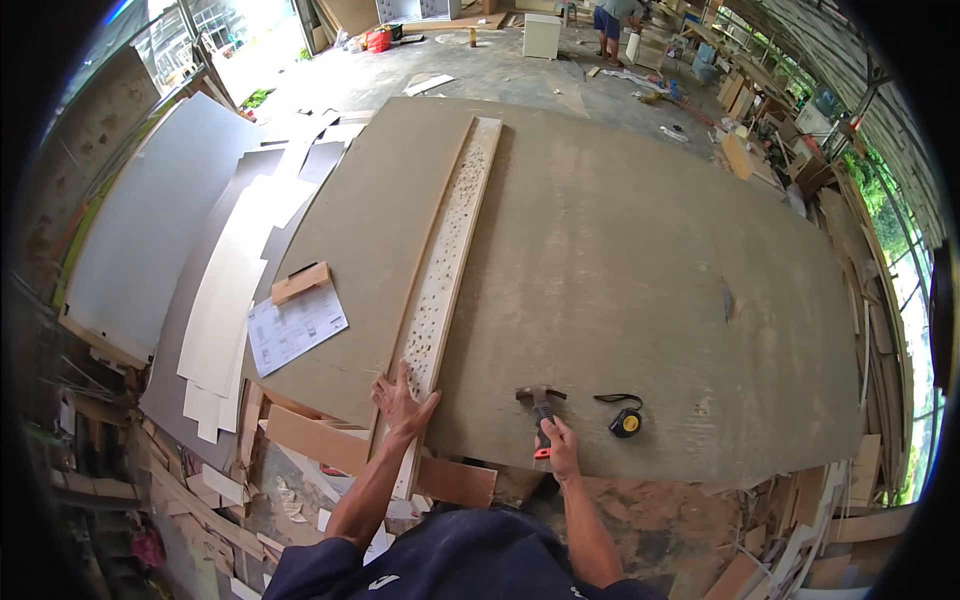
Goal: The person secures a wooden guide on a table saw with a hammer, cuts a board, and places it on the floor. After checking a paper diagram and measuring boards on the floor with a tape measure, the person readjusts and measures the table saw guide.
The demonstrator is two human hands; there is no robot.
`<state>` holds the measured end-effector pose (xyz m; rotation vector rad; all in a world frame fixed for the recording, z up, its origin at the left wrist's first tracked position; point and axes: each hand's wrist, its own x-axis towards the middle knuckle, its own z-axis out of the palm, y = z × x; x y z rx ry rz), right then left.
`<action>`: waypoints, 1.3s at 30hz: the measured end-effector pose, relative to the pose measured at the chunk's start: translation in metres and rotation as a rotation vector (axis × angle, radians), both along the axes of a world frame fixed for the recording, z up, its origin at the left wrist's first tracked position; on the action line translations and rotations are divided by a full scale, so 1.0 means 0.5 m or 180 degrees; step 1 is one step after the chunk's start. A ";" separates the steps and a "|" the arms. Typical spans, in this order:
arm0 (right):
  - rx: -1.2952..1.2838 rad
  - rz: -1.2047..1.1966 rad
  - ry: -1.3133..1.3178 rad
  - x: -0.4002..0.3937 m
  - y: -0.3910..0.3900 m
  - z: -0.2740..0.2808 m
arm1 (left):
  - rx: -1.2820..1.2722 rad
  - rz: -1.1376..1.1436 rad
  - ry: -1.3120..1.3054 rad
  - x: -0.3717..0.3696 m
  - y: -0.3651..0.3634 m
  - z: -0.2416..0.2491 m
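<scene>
My left hand point(403, 408) lies with spread fingers on the near end of a long, pale, speckled board point(455, 240), which has a thin wooden strip point(432, 245) along its left edge. The board runs away from me across the large work table point(620, 260) and juts past the near edge. In my right hand point(563, 447) is a claw hammer point(541, 402) with a black and red handle, its head low over or on the tabletop. Just right of it lies a black and yellow tape measure point(626, 423).
A printed drawing sheet point(297, 330) lies at the table's left, under a small wood block point(300, 283) and a dark pen. White sheets point(225, 290) are stacked farther left. Wood offcuts point(310, 436) crowd below the near edge. Another person point(612, 25) stands at the back.
</scene>
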<state>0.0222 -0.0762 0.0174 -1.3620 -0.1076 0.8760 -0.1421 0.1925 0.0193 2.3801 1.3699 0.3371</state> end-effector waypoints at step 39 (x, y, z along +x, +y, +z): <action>-0.1909 0.0951 -0.4317 0.243 -0.261 -0.008 | -0.0267 -0.1227 -0.1875 0.265 -0.292 0.053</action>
